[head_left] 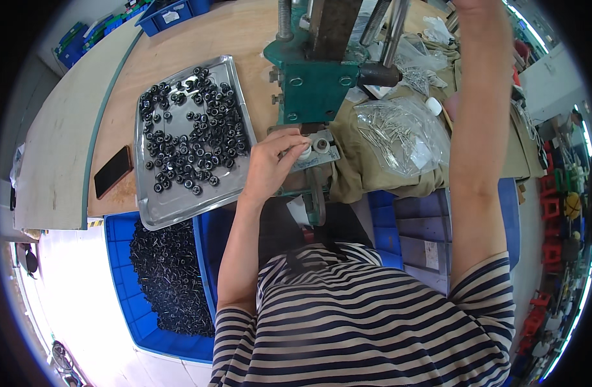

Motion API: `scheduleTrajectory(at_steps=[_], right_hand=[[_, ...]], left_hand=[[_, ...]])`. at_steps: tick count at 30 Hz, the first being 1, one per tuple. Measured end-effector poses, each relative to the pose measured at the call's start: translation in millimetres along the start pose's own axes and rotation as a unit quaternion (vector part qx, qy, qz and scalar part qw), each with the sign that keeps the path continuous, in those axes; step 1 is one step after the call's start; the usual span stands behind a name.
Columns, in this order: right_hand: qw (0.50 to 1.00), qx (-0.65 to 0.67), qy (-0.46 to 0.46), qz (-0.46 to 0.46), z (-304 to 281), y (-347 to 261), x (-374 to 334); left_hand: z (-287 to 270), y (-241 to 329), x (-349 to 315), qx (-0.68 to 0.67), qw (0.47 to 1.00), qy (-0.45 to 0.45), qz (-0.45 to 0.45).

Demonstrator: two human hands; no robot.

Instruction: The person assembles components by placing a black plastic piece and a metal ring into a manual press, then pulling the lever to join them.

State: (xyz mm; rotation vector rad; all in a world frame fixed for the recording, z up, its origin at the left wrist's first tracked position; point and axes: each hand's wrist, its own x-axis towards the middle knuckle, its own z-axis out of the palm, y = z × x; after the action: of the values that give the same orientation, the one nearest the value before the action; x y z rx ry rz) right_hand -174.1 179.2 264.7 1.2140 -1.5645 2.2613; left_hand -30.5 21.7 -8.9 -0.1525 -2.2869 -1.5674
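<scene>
My left hand (273, 164) is at the base of a green press (318, 84), thumb and fingers pinched together over a metal fixture plate (331, 155). A small whitish round part (305, 153) shows just under the fingertips; whether they grip it or only touch it, I cannot tell. Beside it on the plate stands a round metal post (321, 146). My right arm is raised along the right side, and my right hand (474, 4) is cut off by the upper edge, so its fingers are hidden. Left of the press, a metal tray (173, 216) holds many small black wheel-like parts (209, 119).
A phone (113, 171) lies left of the tray. Below stands a blue bin (125, 284) full of small dark parts. Right of the press, a clear bag of metal pins (399, 135) rests on brown cloth (351, 171). More blue and grey bins (422, 219) stand under the table's right side.
</scene>
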Motion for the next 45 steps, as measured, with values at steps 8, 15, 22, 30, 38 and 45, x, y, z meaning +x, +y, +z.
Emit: scheduleTrajectory(at_steps=[8,15,22,30,38,45], right_hand=[[0.828,-0.496,-0.159,0.207,-101,125,-190],[0.786,-0.572,-0.101,0.212,-98,149,-250],[0.790,-0.553,-0.106,0.242,-113,159,-254],[0.751,-0.598,-0.114,0.256,-112,153,-249],[0.738,-0.631,-0.064,0.231,-111,147,-257],[0.751,-0.592,-0.106,0.272,-120,146,-255]], left_hand=[[-17,21,-25,-0.249,0.959,0.105,-0.087],[-24,42,-38,-0.215,0.963,0.123,-0.109],[-125,45,-131,0.055,0.931,0.279,-0.228],[-142,31,-134,0.281,0.902,0.237,-0.225],[-76,-34,-14,0.370,0.923,0.089,-0.055],[-73,-23,-23,0.384,0.915,0.042,-0.111]])
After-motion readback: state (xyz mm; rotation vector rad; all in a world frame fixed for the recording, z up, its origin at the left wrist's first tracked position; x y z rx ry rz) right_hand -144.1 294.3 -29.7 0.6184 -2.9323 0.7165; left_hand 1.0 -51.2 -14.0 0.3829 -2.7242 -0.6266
